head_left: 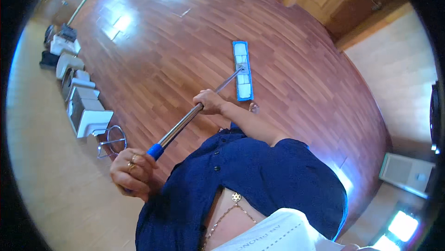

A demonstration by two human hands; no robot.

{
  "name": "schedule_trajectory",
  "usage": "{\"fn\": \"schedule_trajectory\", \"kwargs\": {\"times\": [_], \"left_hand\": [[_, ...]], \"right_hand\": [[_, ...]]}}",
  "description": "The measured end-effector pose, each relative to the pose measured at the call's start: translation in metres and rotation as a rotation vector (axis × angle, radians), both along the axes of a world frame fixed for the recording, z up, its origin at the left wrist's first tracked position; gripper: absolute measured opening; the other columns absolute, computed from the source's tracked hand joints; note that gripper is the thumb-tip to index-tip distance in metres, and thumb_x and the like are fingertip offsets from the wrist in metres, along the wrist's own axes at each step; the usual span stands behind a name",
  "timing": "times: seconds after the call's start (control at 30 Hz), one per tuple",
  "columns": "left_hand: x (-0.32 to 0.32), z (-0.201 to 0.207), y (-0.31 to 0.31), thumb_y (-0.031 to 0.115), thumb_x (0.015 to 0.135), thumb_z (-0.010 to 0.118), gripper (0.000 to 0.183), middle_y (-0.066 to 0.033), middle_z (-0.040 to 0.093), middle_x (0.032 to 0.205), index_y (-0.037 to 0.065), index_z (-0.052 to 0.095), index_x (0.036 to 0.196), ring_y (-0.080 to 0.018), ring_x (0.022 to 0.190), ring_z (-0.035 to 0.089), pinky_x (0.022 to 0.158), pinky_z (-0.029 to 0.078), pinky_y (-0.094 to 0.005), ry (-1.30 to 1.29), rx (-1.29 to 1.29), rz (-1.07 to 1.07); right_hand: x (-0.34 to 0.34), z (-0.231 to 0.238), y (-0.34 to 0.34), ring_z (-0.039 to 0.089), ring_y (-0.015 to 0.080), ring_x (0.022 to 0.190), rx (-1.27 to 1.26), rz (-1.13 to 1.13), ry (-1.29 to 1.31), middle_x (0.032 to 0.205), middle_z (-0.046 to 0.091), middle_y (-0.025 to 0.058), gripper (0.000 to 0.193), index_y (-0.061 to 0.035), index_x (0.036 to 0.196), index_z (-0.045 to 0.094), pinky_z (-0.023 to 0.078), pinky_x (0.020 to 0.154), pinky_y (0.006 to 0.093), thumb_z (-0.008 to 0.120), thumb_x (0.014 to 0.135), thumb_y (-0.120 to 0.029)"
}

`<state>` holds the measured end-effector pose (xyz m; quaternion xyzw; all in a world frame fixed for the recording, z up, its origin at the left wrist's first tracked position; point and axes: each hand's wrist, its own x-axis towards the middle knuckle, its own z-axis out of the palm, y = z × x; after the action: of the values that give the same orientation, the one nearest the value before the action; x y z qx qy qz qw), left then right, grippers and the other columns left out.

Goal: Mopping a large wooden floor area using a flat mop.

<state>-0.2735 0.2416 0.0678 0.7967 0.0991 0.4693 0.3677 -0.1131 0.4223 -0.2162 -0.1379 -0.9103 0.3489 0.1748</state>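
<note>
A flat mop runs diagonally across the middle of the view. Its metal pole (181, 125) slopes from a blue grip end (155, 151) near me up to the mop head (243, 71), a long white plate edged with blue cloth lying on the floor. My left hand (133, 172), with rings on it, is closed round the blue end of the pole. Farther along, my right hand (210, 102) wraps round the metal part, with my forearm stretched across in front of my dark blue shirt. One foot (253, 107) shows just below the mop head.
Brown wood-plank floor (296, 84) surrounds the mop, with glare at the far left. Along the left wall stand white appliances (90, 112) and a round metal-framed stand (111, 142). A wooden door (343, 1) is at the far right. A white boxy unit (407, 174) stands at the right.
</note>
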Motion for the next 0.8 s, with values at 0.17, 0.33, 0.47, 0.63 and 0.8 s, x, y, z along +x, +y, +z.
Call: {"fn": "schedule_trajectory", "kwargs": {"times": [0.17,0.33,0.47,0.63,0.8], "left_hand": [[0.006,-0.013,0.012,0.018,0.077,0.074,0.015,-0.0031,0.057,0.061,0.006,0.065,0.076,-0.0185,0.057,0.056,0.061,0.05,-0.035,-0.053,-0.01,-0.138],[0.039,-0.04,0.038,0.02,0.074,0.077,0.02,-0.0042,0.058,0.064,0.004,0.066,0.079,-0.0201,0.06,0.058,0.063,0.048,-0.0376,-0.117,-0.121,-0.222],[0.083,-0.058,0.055,0.018,0.068,0.08,0.021,-0.0053,0.059,0.062,0.004,0.065,0.071,-0.0205,0.059,0.058,0.064,0.048,-0.0397,-0.134,-0.179,-0.255],[0.15,-0.077,0.08,0.019,0.066,0.081,0.023,-0.0047,0.059,0.06,0.006,0.062,0.068,-0.0217,0.06,0.06,0.071,0.046,-0.0419,-0.166,-0.346,-0.243],[0.238,-0.091,0.101,0.018,0.069,0.079,0.022,-0.0054,0.062,0.066,0.007,0.06,0.069,-0.0232,0.068,0.063,0.079,0.046,-0.042,-0.223,-0.486,-0.082]], "right_hand": [[0.035,-0.006,-0.013,0.064,0.0301,0.077,0.069,-0.079,-0.197,0.072,0.065,0.008,0.004,-0.017,0.068,0.062,0.048,0.068,0.0467,0.06,0.069,-0.021],[0.1,-0.02,-0.003,0.064,0.032,0.075,0.019,-0.245,-0.251,0.07,0.064,0.0108,0.004,-0.0163,0.067,0.061,0.049,0.068,0.0476,0.06,0.069,-0.02],[0.167,-0.021,-0.005,0.063,0.0343,0.074,-0.033,-0.382,-0.256,0.071,0.064,0.0125,0.003,-0.0143,0.067,0.061,0.049,0.067,0.0478,0.062,0.067,-0.017],[0.257,-0.037,-0.006,0.061,0.0342,0.077,-0.015,-0.599,-0.153,0.073,0.064,0.0111,0.012,-0.0121,0.065,0.058,0.048,0.069,0.0471,0.065,0.071,-0.02],[0.357,-0.054,-0.015,0.06,0.0355,0.076,0.0,-0.84,-0.196,0.07,0.062,0.0111,0.018,-0.0125,0.066,0.056,0.046,0.067,0.047,0.068,0.074,-0.025]]}}
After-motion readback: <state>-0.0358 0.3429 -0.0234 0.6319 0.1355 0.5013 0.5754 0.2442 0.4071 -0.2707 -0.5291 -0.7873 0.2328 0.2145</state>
